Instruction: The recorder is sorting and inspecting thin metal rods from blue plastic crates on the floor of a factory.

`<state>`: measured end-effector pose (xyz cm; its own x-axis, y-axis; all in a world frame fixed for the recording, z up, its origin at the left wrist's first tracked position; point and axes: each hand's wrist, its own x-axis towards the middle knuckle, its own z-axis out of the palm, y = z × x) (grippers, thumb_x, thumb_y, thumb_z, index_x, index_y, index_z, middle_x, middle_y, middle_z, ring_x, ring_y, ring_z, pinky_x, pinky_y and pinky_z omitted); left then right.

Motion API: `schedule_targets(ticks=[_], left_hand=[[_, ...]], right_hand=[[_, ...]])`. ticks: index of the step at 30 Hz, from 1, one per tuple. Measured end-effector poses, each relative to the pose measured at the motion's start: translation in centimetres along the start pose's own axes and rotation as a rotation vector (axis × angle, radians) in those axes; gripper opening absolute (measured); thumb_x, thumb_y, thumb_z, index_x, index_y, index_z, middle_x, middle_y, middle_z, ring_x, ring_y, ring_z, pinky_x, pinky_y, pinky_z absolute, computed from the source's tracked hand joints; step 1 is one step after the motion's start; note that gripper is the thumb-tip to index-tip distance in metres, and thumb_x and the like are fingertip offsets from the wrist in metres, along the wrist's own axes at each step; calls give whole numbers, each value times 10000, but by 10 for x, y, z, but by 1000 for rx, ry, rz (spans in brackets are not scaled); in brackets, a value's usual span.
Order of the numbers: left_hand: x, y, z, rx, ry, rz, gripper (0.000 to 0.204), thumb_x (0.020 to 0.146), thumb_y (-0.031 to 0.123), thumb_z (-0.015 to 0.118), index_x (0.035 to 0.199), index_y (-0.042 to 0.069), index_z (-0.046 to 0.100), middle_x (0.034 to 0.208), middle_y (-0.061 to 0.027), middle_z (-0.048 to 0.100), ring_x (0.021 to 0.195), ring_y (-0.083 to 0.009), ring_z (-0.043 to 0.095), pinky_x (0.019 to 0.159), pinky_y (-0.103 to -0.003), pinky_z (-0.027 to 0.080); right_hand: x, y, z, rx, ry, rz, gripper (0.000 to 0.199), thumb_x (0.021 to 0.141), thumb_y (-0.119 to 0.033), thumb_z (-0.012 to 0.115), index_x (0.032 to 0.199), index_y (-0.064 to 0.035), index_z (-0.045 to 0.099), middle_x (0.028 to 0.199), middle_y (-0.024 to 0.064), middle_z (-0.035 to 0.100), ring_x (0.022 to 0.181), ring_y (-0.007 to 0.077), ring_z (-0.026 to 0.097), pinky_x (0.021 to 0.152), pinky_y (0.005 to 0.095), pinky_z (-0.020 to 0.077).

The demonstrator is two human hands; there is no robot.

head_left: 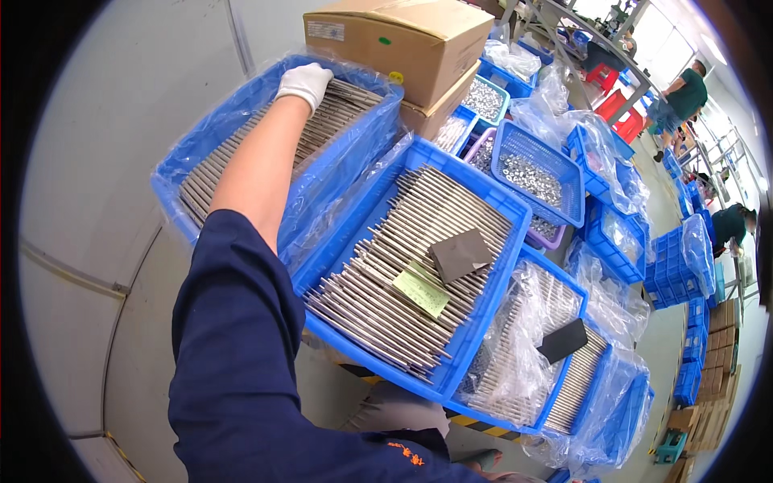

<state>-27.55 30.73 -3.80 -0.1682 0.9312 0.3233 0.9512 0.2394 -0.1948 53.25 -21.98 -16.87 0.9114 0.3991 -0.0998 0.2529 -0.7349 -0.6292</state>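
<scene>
Crates of metal rods crowd a factory floor as we look down from head height. Our left hand (303,83), in a white glove at the end of a bare forearm and dark blue sleeve, rests fingers-down on the far end of the rods (241,153) packed in a plastic-lined blue crate (181,189); we cannot tell whether the fingers grip a rod or only press on the stack. Our right hand is out of sight.

That crate sits at upper left, tilted against the pale wall (105,137), touching a second blue crate (475,322) just to its right. The second crate is filled with the same thin steel rods, with a green paper slip (420,290) and a dark grey card (460,253) lying on top. A third, plastic-lined crate (564,386) sits lower right with another dark card (563,340) on it.

Behind these stand two stacked cardboard boxes (403,40) and smaller blue baskets of small metal parts (531,173). Farther back we see stacks of blue crates (672,266), red stools (620,109) and other workers (684,97) near bright windows. Yellow-and-black floor tape (475,423) shows on the grey floor beneath the crates.
</scene>
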Motion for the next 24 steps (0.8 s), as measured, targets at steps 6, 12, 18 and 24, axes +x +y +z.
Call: schedule_targets(ticks=[6, 12, 18, 24], left_hand=[[-3, 6, 2, -236, -21, 19, 281, 793, 113, 424, 1018, 206, 564, 1060, -79, 524, 996, -254, 499, 835, -354, 417], [14, 13, 17, -251, 56, 32, 235, 738, 101, 502, 950, 146, 595, 988, -98, 557, 927, -271, 520, 816, -344, 416], [13, 20, 26, -404, 103, 136, 219, 749, 125, 498, 946, 124, 595, 984, -92, 564, 924, -264, 523, 813, -332, 416], [-2, 27, 16, -320, 147, -33, 236, 781, 226, 458, 954, 137, 593, 1007, -64, 558, 935, -262, 517, 825, -338, 410]], right_hand=[[-10, -3, -3, -173, -17, -43, 245, 789, -192, 451, 933, -15, 542, 808, 66, 536, 690, 189, 497, 592, 310, 420], [-24, -30, -5, -283, -31, -89, 261, 793, -217, 450, 895, -1, 554, 805, 74, 542, 692, 201, 492, 614, 322, 415], [-19, -17, -3, -192, -21, -27, 283, 798, -246, 451, 848, 7, 567, 787, 80, 546, 686, 207, 488, 628, 329, 409], [1, 11, 3, -36, 3, 43, 290, 799, -257, 451, 840, 4, 569, 778, 83, 548, 689, 204, 488, 630, 327, 409]])
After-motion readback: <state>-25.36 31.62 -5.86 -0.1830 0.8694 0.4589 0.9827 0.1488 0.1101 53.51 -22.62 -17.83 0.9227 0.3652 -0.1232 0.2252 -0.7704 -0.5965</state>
